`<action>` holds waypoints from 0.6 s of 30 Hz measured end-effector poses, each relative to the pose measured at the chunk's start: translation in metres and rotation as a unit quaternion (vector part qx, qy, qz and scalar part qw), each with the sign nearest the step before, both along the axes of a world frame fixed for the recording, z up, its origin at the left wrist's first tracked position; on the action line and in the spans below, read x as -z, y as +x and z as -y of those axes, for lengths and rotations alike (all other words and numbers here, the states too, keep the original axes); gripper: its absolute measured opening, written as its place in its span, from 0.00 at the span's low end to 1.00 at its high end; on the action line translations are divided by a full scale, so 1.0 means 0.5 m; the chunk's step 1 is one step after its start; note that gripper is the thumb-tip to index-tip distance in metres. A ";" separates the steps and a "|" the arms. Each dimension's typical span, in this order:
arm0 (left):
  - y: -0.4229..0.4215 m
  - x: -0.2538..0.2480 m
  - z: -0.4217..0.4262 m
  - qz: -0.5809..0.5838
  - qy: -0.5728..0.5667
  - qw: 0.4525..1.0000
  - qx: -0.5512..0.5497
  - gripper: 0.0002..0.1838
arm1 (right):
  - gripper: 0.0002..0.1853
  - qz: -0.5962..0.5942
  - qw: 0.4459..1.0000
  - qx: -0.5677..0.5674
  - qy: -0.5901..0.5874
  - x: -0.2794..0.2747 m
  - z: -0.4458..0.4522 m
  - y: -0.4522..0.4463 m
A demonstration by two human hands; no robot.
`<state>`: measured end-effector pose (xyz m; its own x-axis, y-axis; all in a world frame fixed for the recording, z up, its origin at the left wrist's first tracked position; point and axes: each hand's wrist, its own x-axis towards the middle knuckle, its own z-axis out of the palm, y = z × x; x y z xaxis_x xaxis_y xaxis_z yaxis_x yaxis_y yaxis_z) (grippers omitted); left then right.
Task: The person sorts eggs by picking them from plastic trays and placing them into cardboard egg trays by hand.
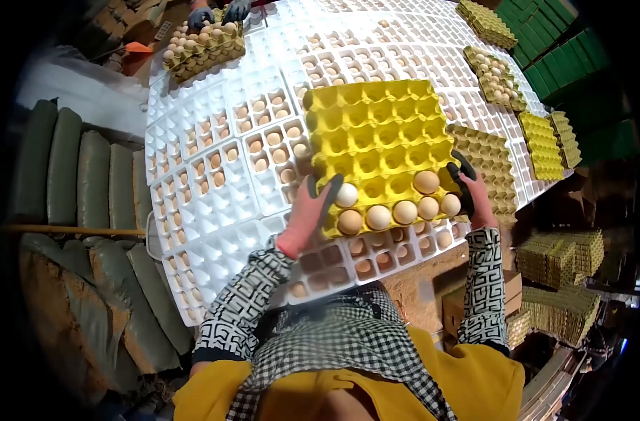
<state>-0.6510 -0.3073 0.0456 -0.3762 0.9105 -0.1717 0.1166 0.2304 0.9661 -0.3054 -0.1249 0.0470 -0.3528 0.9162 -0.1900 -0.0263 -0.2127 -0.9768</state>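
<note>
A yellow egg tray (372, 130) is held up over the white foam trays (225, 200). My left hand (307, 214), in a pink glove with dark fingertips, grips its near left edge beside a white egg (346, 195). On the right edge, my right hand (470, 189), gloved alike, holds the tray near a brown egg (426, 182). Several eggs fill the tray's nearest row, and the farther cups have none. Brown eggs (280, 155) rest in the foam trays around and below it.
Another person's gloved hands (218, 12) are at a full egg tray (206, 52), top left. Egg trays (496, 78) and green crates (562, 52) stand at the right. Grey-green sacks (92, 179) lie at the left; stacked trays (558, 259) and a cardboard box (513, 295) are lower right.
</note>
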 end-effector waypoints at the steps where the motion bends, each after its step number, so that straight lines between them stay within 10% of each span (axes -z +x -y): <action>1: -0.016 0.021 -0.001 -0.044 -0.023 0.999 0.008 0.30 | 0.28 0.049 0.998 -0.016 0.021 -0.014 0.003 -0.010; 4: -0.013 -0.018 0.019 -0.310 0.058 0.946 -0.079 0.30 | 0.32 0.354 0.852 -0.008 0.386 -0.141 0.051 -0.067; 6: -0.001 -0.143 0.020 -0.336 0.017 0.942 -0.002 0.29 | 0.33 0.399 0.843 -0.054 0.357 -0.237 0.079 -0.107; 10: 0.028 -0.161 0.006 -0.510 0.025 0.837 0.196 0.30 | 0.21 0.628 0.616 -0.189 0.437 -0.230 0.107 -0.176; 14: 0.015 -0.158 -0.003 -0.550 0.096 0.797 0.229 0.29 | 0.13 0.611 0.582 -0.188 0.502 -0.206 0.133 -0.179; 16: 0.005 -0.167 0.014 -0.435 0.123 0.876 0.169 0.25 | 0.15 0.511 0.737 -0.196 0.397 -0.230 0.118 -0.157; 18: -0.006 -0.175 0.028 0.035 0.142 0.989 0.013 0.22 | 0.18 0.277 0.922 -0.148 0.228 -0.244 0.082 -0.104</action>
